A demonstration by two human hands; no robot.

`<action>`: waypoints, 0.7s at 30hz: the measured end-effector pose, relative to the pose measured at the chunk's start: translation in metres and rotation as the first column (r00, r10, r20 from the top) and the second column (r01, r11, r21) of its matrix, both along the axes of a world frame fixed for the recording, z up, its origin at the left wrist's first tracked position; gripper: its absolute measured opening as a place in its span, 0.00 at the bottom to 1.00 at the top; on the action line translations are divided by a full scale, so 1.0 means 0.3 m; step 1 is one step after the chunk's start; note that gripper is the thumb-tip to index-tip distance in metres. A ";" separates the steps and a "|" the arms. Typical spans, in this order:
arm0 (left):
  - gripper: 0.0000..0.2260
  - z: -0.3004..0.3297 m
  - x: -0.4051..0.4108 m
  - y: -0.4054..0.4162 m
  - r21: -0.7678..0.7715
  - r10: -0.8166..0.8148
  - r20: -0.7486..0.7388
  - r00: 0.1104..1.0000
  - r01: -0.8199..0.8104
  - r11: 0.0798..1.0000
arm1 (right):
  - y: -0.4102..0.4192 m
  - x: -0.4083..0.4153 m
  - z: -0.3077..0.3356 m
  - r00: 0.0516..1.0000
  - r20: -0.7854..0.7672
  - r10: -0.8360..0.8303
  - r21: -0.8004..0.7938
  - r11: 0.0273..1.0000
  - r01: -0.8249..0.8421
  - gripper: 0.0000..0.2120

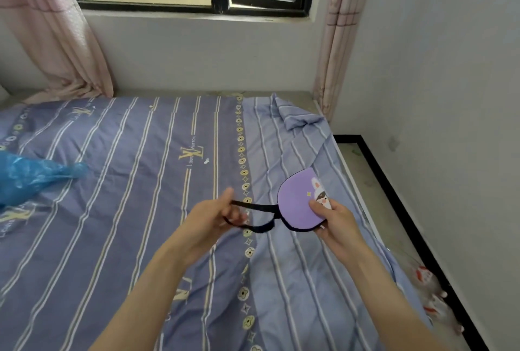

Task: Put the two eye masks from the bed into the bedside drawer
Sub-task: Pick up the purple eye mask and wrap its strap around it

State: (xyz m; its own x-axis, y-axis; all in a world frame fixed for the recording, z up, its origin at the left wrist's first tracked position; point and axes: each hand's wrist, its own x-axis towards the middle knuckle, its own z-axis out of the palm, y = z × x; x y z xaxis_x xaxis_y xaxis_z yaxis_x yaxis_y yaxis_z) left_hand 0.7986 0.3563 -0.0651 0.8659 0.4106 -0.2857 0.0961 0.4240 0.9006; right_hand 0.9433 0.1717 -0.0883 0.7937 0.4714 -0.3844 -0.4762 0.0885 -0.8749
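Observation:
A purple eye mask [298,204] with a small cartoon rabbit print and a dark edge is held above the bed, folded or turned so only one rounded half shows. My right hand [334,224] grips its right side, thumb on the print. Its black elastic strap [254,217] runs left into my left hand [216,217], whose fingers are closed around the strap loop. I see only this one mask. No bedside drawer is in view.
The bed [126,210] carries a blue-purple striped cover. A blue plastic bag [31,176] lies at its left edge. A window and pink curtains [56,35] stand behind the bed. A narrow floor strip with slippers [430,291] runs along the right wall.

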 end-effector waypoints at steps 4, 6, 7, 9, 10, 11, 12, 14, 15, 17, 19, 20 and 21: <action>0.15 0.007 -0.029 0.068 -0.471 0.299 0.195 0.934 -0.179 0.864 | 0.001 -0.006 -0.006 1.000 0.027 0.013 0.007 1.000 -0.013 0.06; 0.11 0.011 -0.042 0.067 -0.345 0.255 0.193 0.947 -0.178 0.922 | 0.026 -0.033 0.003 0.990 0.120 0.079 -0.035 0.997 -0.076 0.03; 0.12 0.014 -0.049 0.064 -0.208 0.228 0.163 0.960 -0.193 0.959 | 0.042 -0.050 0.012 0.976 0.185 0.114 -0.075 0.992 -0.102 0.02; 0.14 0.023 -0.069 0.065 0.097 0.200 0.106 0.974 -0.210 0.973 | 0.074 -0.084 0.033 0.923 0.325 0.203 -0.186 0.971 -0.148 0.02; 0.14 0.036 -0.082 0.068 0.207 0.187 0.098 0.977 -0.204 0.957 | 0.090 -0.099 0.044 0.883 0.390 0.261 -0.245 0.954 -0.173 0.01; 0.14 0.049 -0.096 0.072 0.274 0.175 0.100 0.980 -0.196 0.942 | 0.104 -0.112 0.054 0.834 0.449 0.320 -0.295 0.934 -0.200 0.03; 0.14 0.063 -0.113 0.074 0.314 0.161 0.109 0.981 -0.188 0.931 | 0.120 -0.124 0.063 0.786 0.493 0.373 -0.328 0.916 -0.229 0.04; 0.12 0.088 -0.157 0.072 0.401 0.145 0.120 0.982 -0.182 0.898 | 0.153 -0.157 0.084 0.711 0.527 0.466 -0.361 0.880 -0.309 0.07; 0.12 0.100 -0.185 0.067 0.457 0.159 0.114 0.981 -0.194 0.868 | 0.170 -0.176 0.093 0.674 0.532 0.513 -0.374 0.856 -0.356 0.09; 0.13 0.115 -0.255 0.052 0.545 0.208 0.106 0.972 -0.232 0.806 | 0.209 -0.216 0.109 0.573 0.538 0.618 -0.409 0.786 -0.464 0.09; 0.12 0.124 -0.339 0.022 0.581 0.254 0.107 0.961 -0.267 0.769 | 0.252 -0.265 0.123 0.437 0.544 0.716 -0.446 0.688 -0.573 0.11; 0.12 0.127 -0.382 0.004 0.589 0.287 0.104 0.952 -0.291 0.754 | 0.273 -0.294 0.127 0.366 0.540 0.758 -0.462 0.631 -0.624 0.13; 0.12 0.126 -0.426 -0.015 0.602 0.333 0.097 0.938 -0.322 0.731 | 0.291 -0.327 0.128 0.292 0.530 0.796 -0.484 0.567 -0.666 0.15</action>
State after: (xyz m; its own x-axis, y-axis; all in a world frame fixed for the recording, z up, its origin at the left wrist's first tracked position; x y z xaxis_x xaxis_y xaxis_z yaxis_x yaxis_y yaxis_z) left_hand 0.6708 0.3517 -0.0273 0.6431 0.7586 0.1049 0.0707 -0.1951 0.9782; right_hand 0.8452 0.2589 -0.0500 0.1815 0.9805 -0.0754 0.4022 -0.1440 -0.9042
